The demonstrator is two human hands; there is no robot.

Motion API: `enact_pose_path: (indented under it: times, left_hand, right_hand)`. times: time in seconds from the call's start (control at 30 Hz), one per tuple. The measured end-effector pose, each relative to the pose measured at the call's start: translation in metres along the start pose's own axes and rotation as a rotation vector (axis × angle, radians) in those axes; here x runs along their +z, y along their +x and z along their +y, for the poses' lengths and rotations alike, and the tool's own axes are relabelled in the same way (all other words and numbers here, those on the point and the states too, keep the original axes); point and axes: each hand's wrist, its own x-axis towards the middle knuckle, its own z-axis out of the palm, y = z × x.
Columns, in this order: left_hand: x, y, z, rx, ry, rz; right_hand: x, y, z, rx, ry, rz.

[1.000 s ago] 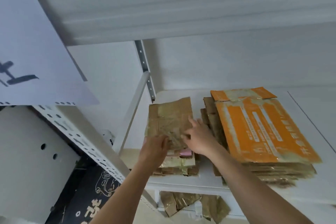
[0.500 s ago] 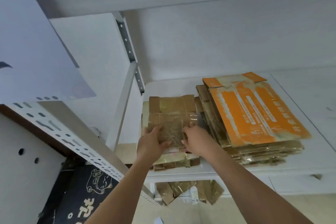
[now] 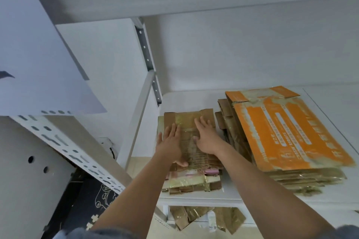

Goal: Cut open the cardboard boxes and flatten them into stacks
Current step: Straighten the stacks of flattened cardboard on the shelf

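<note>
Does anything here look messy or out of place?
Mostly tidy: both hands press a flattened box onto the small stack. But loose cardboard scraps lie crumpled on the floor below the shelf.

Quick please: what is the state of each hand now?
Left hand: open, fingers straight, pressing flat on the brown cardboard.
Right hand: open, fingers spread, pressing on the same cardboard.
</note>
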Motion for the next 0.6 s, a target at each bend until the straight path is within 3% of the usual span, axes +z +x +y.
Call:
enact_pose_path:
  times: [0.17,0.37,0.6]
  left_hand:
    - [0.000,0.014,-0.014,0.068,-0.139,-0.063]
    - [0.014,0.011,-0.023,0.099,-0.242,-0.006]
    - [0.024,0.010,-0.029,0.074,-0.361,0.022]
  right_hand:
    - [0.006,0.018,0.007,0.048,-0.047,-0.071]
    - [-0.014,0.019,-0.004,0.052,-0.212,0.014]
    - [-0.025,0.059,-0.018,0.083,-0.427,-0.195]
